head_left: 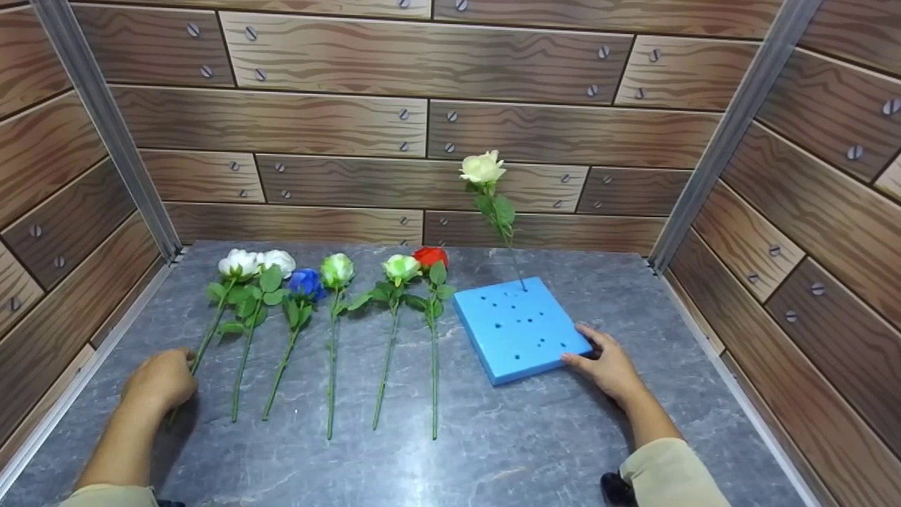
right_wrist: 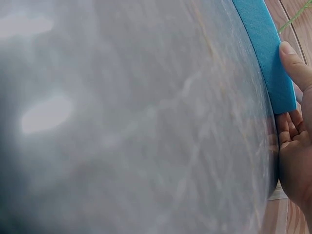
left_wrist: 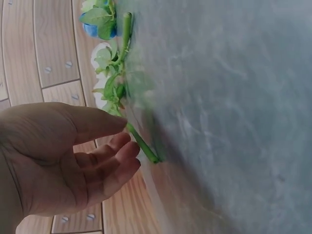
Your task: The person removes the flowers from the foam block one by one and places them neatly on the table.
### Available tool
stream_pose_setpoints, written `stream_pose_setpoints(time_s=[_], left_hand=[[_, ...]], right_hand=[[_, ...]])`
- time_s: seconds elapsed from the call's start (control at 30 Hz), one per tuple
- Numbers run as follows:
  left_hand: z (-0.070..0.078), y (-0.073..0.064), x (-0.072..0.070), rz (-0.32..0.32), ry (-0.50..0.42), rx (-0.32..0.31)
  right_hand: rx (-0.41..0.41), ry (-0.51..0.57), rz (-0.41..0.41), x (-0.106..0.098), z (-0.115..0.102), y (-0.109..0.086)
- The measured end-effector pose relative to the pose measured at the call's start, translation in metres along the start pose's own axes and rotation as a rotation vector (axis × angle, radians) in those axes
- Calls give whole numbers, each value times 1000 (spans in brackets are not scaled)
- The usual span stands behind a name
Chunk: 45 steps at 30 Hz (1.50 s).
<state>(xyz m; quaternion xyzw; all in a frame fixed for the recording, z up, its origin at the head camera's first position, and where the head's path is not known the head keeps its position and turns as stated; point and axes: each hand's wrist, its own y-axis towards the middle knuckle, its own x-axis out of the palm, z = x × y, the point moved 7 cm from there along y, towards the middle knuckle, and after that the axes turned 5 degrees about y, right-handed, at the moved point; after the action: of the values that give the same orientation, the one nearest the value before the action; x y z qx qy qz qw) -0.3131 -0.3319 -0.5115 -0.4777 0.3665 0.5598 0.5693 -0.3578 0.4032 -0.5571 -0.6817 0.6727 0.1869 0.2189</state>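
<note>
My left hand (head_left: pixel 160 380) pinches the lower stem of the leftmost white rose (head_left: pixel 239 263), which lies on the table. In the left wrist view the thumb tip meets the green stem (left_wrist: pixel 142 144), whose cut end sticks out past the fingers; the forefinger is hidden behind the thumb. My right hand (head_left: pixel 611 366) grips the near right corner of a blue foam block (head_left: pixel 524 338), thumb on its top edge and fingers along its side. Several small holes dot the block. A cream rose (head_left: pixel 483 169) stands upright in a hole near its far corner.
Between my hands lie another white rose (head_left: pixel 278 262), a blue rose (head_left: pixel 306 283), two green-white roses, the left one (head_left: pixel 337 270) and the right one (head_left: pixel 401 269), and a red rose (head_left: pixel 431 258). Their stems point toward me on the grey table (head_left: pixel 338 472). Wood-patterned walls (head_left: pixel 338 127) enclose it.
</note>
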Motion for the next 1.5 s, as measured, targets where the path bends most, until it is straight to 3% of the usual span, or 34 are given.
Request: stream_pose_setpoints(time_s=[0.13, 0.4, 0.73, 1.1, 1.27, 1.5], left_hand=[[10, 3, -4, 58, -16, 30], [49, 12, -10, 168, -121, 125], [101, 22, -13, 262, -243, 159], [167, 26, -4, 275, -347, 226], [209, 34, 1, 302, -387, 302], [263, 39, 17, 268, -440, 362]], right_hand=[[4, 3, 5, 0, 1, 1], [3, 2, 13, 0, 2, 1], [-2, -8, 10, -2, 3, 2], [-12, -1, 6, 0, 0, 1], [-16, -2, 4, -2, 0, 0], [-19, -9, 3, -1, -1, 0]])
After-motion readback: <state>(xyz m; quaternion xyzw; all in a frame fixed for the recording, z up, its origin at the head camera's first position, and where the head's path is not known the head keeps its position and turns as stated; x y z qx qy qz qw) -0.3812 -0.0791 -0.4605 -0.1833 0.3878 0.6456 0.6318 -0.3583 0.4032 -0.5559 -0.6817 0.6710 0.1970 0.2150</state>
